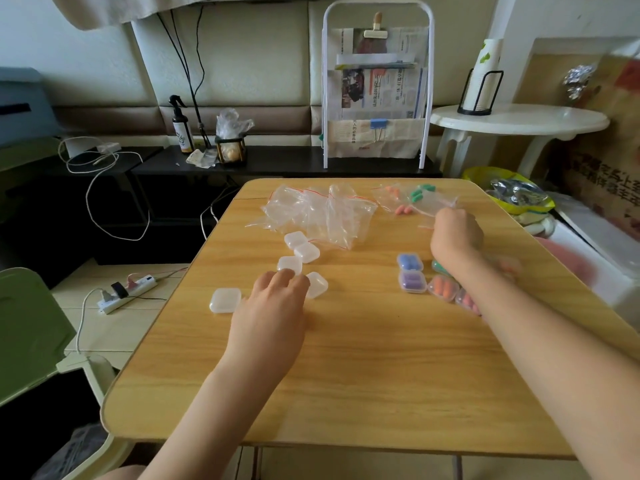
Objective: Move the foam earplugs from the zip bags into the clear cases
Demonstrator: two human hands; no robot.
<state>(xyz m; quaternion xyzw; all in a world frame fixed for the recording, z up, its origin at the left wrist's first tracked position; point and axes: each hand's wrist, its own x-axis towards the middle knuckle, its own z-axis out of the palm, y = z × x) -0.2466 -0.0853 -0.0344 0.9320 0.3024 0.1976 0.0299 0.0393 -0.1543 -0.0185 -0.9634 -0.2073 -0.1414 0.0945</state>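
On the wooden table (363, 368), several empty clear cases (301, 252) lie left of centre. My left hand (270, 310) reaches over them, its fingertips touching one case (317, 284). Another case (225, 300) sits just left of that hand. My right hand (455, 233) is curled at the far right and pinches the edge of a zip bag (433, 204) holding green earplugs (417, 195). Orange earplugs (403, 209) lie in bags beside it. Filled cases sit under my right forearm: blue (409, 262), purple (412, 282), orange (442, 287).
A heap of empty zip bags (322, 213) lies at the table's far middle. Behind the table stand a black shelf (277, 161), a spray bottle (181, 128) and a white newspaper rack (377, 91). A white round side table (516, 121) is at right; a power strip (126, 292) lies on the floor at left.
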